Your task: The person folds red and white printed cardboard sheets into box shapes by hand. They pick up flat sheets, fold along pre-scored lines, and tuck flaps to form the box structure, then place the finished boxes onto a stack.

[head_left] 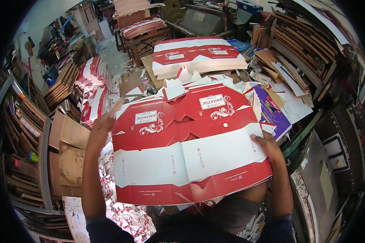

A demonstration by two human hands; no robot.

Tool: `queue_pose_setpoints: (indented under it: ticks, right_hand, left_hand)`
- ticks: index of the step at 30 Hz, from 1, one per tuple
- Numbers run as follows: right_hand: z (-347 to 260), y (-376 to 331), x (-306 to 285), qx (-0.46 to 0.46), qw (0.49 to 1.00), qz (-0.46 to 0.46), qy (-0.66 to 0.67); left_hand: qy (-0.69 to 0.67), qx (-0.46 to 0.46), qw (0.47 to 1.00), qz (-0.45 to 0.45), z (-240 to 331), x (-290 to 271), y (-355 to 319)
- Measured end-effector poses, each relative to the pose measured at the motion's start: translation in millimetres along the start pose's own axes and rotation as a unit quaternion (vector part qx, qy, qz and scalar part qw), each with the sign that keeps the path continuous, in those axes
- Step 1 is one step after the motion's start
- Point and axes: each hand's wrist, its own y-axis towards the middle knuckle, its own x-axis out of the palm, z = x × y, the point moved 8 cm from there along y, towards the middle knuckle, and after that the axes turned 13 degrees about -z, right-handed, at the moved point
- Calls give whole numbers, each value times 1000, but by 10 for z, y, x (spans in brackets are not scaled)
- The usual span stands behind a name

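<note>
A red and white printed carton sheet [154,164], die-cut with flaps and fold lines, lies tilted across my lap and the bench in front of me. My right hand [269,146] grips its right edge, thumb on top and the other fingers hidden underneath. At its upper left edge is my left hand [105,123], fingers stretched out and somewhat blurred; whether it touches the sheet is unclear. Other sheet edges show under the top one at the lower right. Torn waste scraps [176,90] in white and red lie along the sheet's far edge.
Beyond the scraps stands a thick stack of matching carton sheets [200,67]. More stacked sheets [94,101] are on the left, above offcuts [127,216] heaped on the floor. A purple printed sheet [269,109] lies at right, near a metal panel [316,190] and stacked boards [304,40].
</note>
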Motion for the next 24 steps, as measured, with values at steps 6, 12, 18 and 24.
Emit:
queue_pose_setpoints:
  ticks: [6,12,18,24]
  right_hand:
    - [-83,-111,171,-68,995,9,73]
    - [66,-350,215,-19,999,23,19]
    - [183,-420,301,-15,999,28,-34]
    - [-631,-1009,655,-175,977,112,-38]
  left_hand:
    - [424,94,873,221,-86,-418,-878]
    - [278,219,924,-142,480,1544,-1237]
    - [267,203,916,-221,253,1960,-1362]
    - [201,157,942,-217,176,1980,-1378]
